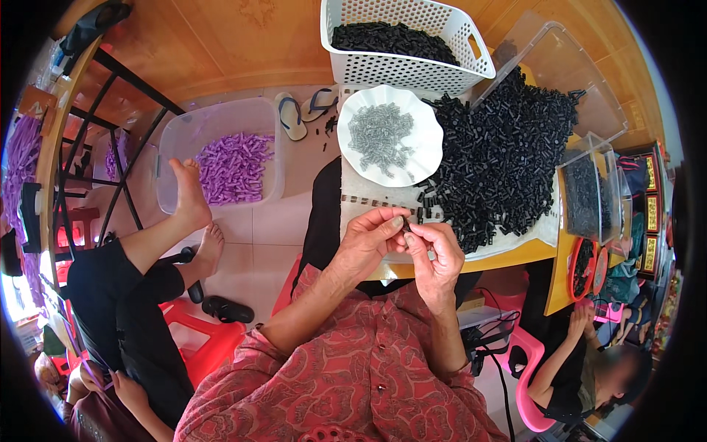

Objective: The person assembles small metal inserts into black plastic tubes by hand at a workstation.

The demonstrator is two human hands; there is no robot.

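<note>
My left hand (372, 239) and my right hand (436, 258) meet in front of my chest at the table's near edge. Both pinch a small dark plastic piece (406, 225) between thumbs and forefingers; the fingertips hide most of it. Just beyond, a large heap of short black tubular plastic pieces (501, 162) spreads over a white cloth (372, 193). Left of that heap, a white wavy-edged plate (433, 151) holds many small clear plastic pieces (379, 132).
A white perforated basket (412, 68) of black pieces stands behind the plate. Clear bins (589, 184) are at the right. On the floor sit a translucent tub (168, 151) of purple pieces, sandals (291, 114) and a red stool (202, 335). People sit on both sides.
</note>
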